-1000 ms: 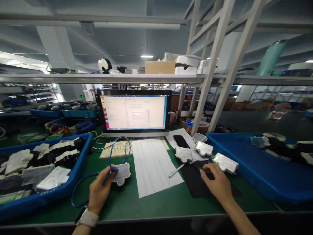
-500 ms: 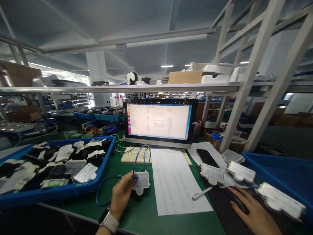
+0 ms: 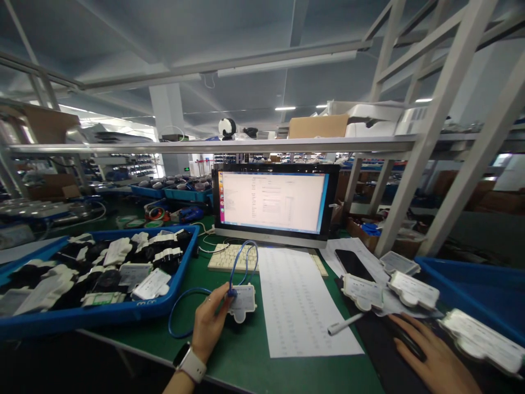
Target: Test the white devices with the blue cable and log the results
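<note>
My left hand (image 3: 210, 324), with a white watch on the wrist, pinches the plug of a blue network cable (image 3: 241, 261) where it enters a small white device (image 3: 243, 302) on the green bench. The cable loops up over the keyboard (image 3: 229, 257) and back round to the left. My right hand (image 3: 435, 355) lies curled over a black mouse (image 3: 404, 336) on a dark mat at the lower right. A white pen (image 3: 343, 324) lies between the mat and a printed sheet (image 3: 299, 301). The monitor (image 3: 274, 201) shows a bright window.
A blue tray (image 3: 123, 312) of black and white devices sits at the left. Three white devices (image 3: 412, 290) and a black phone (image 3: 353, 265) lie right of the sheet. Another blue tray (image 3: 484, 295) stands at the far right. A white shelf frame (image 3: 414, 164) rises behind.
The view has swung left and up, so both hands sit further right and lower in frame. My left hand stays on the cable plug and my right hand stays on the mouse.
</note>
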A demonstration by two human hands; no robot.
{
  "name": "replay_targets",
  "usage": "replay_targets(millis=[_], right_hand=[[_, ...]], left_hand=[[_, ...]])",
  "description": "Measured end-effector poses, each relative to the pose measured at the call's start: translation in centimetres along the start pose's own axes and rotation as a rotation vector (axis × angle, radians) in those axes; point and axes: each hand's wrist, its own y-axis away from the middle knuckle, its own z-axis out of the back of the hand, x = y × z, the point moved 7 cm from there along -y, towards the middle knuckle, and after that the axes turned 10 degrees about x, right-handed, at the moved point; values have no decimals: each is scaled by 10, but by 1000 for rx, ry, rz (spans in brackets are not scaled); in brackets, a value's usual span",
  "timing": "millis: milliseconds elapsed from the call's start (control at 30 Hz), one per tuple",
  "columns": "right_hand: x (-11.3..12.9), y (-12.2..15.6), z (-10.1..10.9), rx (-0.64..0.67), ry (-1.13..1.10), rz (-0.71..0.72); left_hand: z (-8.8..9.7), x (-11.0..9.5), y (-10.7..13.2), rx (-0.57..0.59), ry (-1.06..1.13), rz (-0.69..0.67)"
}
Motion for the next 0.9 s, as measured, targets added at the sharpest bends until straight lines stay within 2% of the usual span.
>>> replay_targets(millis=[500, 900], right_hand=[[-7, 1, -4, -9, -15, -17], [-3, -1, -3, -5, -13, -16]], left_hand=[[1, 1, 0, -10, 20, 18], [1, -1, 0, -13, 11, 13]])
